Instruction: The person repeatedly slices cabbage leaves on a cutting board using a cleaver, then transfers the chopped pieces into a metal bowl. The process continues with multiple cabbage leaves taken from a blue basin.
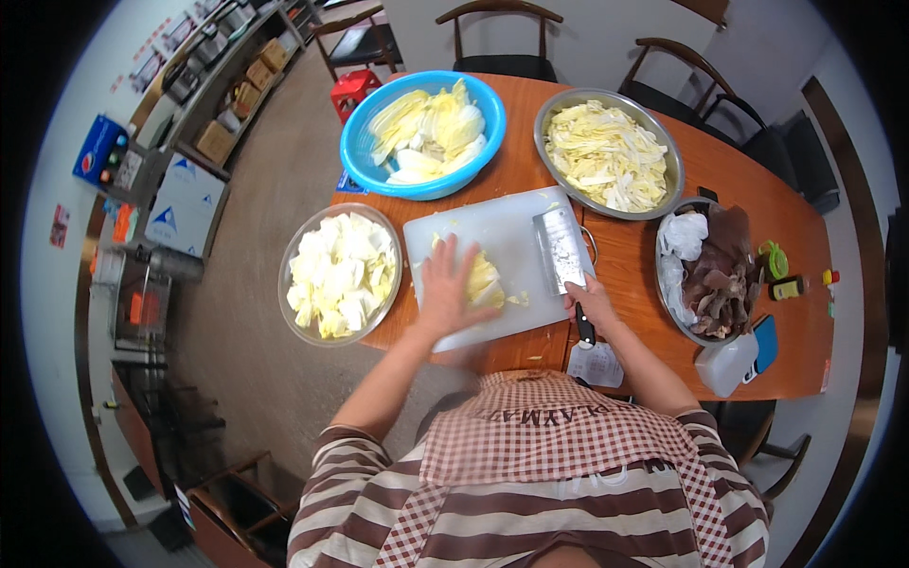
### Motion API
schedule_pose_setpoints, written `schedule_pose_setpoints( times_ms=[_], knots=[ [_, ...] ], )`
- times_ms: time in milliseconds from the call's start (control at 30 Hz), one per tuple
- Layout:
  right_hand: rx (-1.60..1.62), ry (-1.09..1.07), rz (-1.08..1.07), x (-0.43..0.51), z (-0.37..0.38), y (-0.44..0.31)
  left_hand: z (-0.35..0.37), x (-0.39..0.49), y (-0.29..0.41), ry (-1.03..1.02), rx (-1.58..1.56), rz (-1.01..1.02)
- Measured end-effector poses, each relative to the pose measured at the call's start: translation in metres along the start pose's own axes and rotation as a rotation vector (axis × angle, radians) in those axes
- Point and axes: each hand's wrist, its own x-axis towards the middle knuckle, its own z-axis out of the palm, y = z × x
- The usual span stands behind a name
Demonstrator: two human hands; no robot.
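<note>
My left hand point(449, 287), fingers spread, is over a small pile of cut napa cabbage point(484, 280) on the white plastic cutting board point(508, 227); whether it presses on the leaves I cannot tell. In my right hand point(595, 304) is the black handle of a cleaver point(561, 245), its broad blade lying over the board's right side. Left of the board, a clear bowl point(281, 284) holds chopped pale cabbage pieces point(344, 277). Behind it, a blue plastic basin point(355, 160) contains larger cabbage leaves point(429, 128). Shredded cabbage point(603, 156) fills a steel bowl point(678, 174) at back right.
On the right, a steel bowl point(662, 284) holds dark wood-ear-like pieces point(721, 277) and plastic bags point(682, 238). Beyond are a green-lidded container point(774, 260), a small bottle point(786, 288) and a phone point(763, 344). A printed paper slip point(595, 364) lies at the wooden table's point(781, 213) front edge.
</note>
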Motion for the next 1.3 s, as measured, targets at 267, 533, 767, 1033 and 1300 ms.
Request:
schedule_pose_setpoints(
  times_ms=[267,533,767,1033,1300],
  knots=[
    [-0.034,0.042,-0.002,0.002,0.001,0.006,0.085,0.030,-0.023,0.040,-0.058,0.081],
    [-0.081,0.074,-0.077,0.000,0.003,0.009,0.072,0.104,-0.023,-0.078,-0.239,0.014],
    [-0.103,0.051,-0.098,-0.004,0.004,0.004,0.030,0.229,0.075,-0.309,-1.626,-0.306],
    [-0.163,0.078,-0.086,0.004,0.004,0.011,0.020,0.221,0.097,-0.522,-2.163,-0.184],
    [-0.123,0.051,-0.114,0.002,0.004,0.010,0.043,0.248,0.108,-0.274,-1.542,-0.370]
  ],
)
